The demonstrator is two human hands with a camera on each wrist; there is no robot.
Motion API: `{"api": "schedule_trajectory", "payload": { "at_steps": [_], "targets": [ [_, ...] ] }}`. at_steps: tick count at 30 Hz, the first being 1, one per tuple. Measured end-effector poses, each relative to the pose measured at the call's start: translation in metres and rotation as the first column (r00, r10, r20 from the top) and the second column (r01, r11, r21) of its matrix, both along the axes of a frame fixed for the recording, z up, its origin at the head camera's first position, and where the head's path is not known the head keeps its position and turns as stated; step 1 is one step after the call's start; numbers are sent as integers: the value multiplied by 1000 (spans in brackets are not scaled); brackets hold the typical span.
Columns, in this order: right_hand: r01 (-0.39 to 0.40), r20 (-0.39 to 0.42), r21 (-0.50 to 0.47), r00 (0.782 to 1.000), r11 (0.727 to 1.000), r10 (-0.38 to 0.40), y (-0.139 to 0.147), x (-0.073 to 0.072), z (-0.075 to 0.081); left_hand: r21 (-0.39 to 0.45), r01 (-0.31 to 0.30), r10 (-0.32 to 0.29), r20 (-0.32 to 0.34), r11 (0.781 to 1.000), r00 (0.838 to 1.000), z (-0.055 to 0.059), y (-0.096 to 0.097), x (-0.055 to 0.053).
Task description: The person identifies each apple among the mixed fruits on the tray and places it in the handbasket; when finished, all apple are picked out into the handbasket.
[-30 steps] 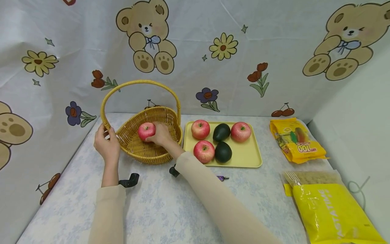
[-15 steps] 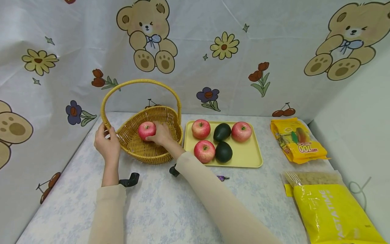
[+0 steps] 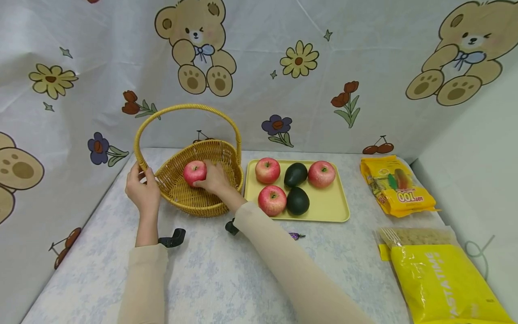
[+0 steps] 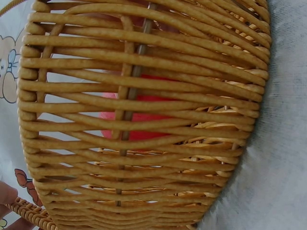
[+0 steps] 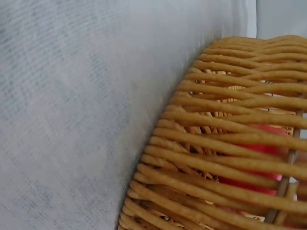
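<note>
A yellow wicker basket (image 3: pixel 190 208) with a tall arched handle stands at the back left of the table. At its left side my left hand (image 3: pixel 145 191) grips the lower end of the handle. My right hand (image 3: pixel 216 180) reaches inside over the front rim and holds a red apple (image 3: pixel 194 173) from its right side; some fingers are hidden behind the fruit. Through the weave, the left wrist view shows the red apple (image 4: pixel 139 117) and a bit of the left hand (image 4: pixel 7 194) at the handle. The right wrist view shows woven basket wall (image 5: pixel 225 129) with red behind it.
Right of the basket lies a yellow tray (image 3: pixel 328 202) with three apples (image 3: pixel 272 200) and two avocados (image 3: pixel 297 200). Farther right are a yellow snack bag (image 3: pixel 398 186) and a large yellow pasta bag (image 3: pixel 445 279). A small purple item (image 3: pixel 296 236) lies before the tray.
</note>
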State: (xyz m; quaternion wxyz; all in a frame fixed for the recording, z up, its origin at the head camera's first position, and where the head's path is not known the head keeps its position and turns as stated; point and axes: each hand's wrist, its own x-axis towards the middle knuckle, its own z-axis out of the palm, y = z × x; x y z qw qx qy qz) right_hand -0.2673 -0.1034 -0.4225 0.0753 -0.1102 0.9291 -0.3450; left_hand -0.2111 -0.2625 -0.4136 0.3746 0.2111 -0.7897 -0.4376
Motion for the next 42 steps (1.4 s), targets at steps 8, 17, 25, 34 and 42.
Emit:
{"api": "schedule_trajectory", "payload": {
  "at_steps": [8, 17, 25, 34, 42],
  "targets": [
    [-21, 0, 14, 1000, 1000, 21, 1, 5, 3, 2, 3, -3, -2, 1000, 1000, 2, 0, 1],
    [-106, -112, -52, 989, 993, 100, 12, 17, 16, -6, 7, -7, -5, 1000, 1000, 2, 1, 0],
    [-220, -163, -133, 967, 966, 197, 32, 45, 39, -5, 8, -8, -5, 1000, 1000, 3, 0, 0],
    [-281, -182, -223, 953, 933, 243, 76, 74, 64, -5, 3, -3, 1, 1000, 1000, 3, 0, -1],
    [-235, -197, -292, 963, 927, 182, 128, 82, 73, 4, 11, -11, 1, 1000, 1000, 1, -1, 0]
  ]
}}
